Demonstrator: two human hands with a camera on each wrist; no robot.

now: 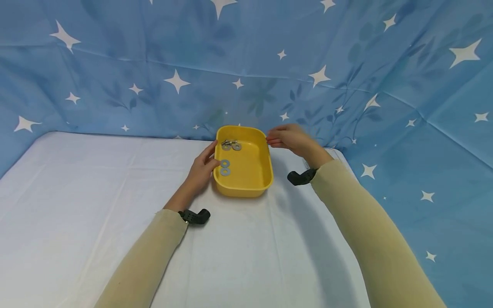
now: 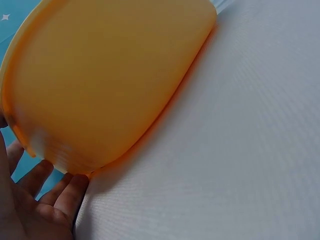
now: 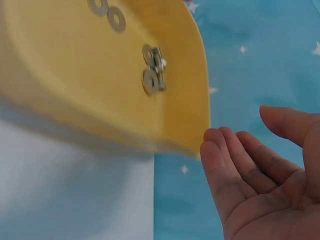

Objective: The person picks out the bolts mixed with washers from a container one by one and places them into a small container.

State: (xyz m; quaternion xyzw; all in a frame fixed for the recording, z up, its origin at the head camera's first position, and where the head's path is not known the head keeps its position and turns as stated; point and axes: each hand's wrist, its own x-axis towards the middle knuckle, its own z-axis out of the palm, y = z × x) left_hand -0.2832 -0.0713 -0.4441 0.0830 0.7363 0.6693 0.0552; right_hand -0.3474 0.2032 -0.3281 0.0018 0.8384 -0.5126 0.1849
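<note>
A yellow plastic tray (image 1: 246, 167) stands over the white table, holding several flat washers (image 1: 225, 167) and a small cluster of metal screws (image 1: 230, 142) towards its far left corner. My left hand (image 1: 202, 167) grips the tray's left side, thumb at the rim; the left wrist view has the fingers (image 2: 70, 197) against the outer wall. At the tray's far right corner is my right hand (image 1: 290, 139), its fingertips right by the rim. In the right wrist view its fingers (image 3: 245, 165) are extended with the thumb apart, and nothing lies in the palm.
White cloth (image 1: 96, 192) covers the table. Behind and to the right hangs a blue curtain (image 1: 154, 55) with white stars, close to the tray's far end. A black band (image 1: 194, 217) with a small device sits on each wrist.
</note>
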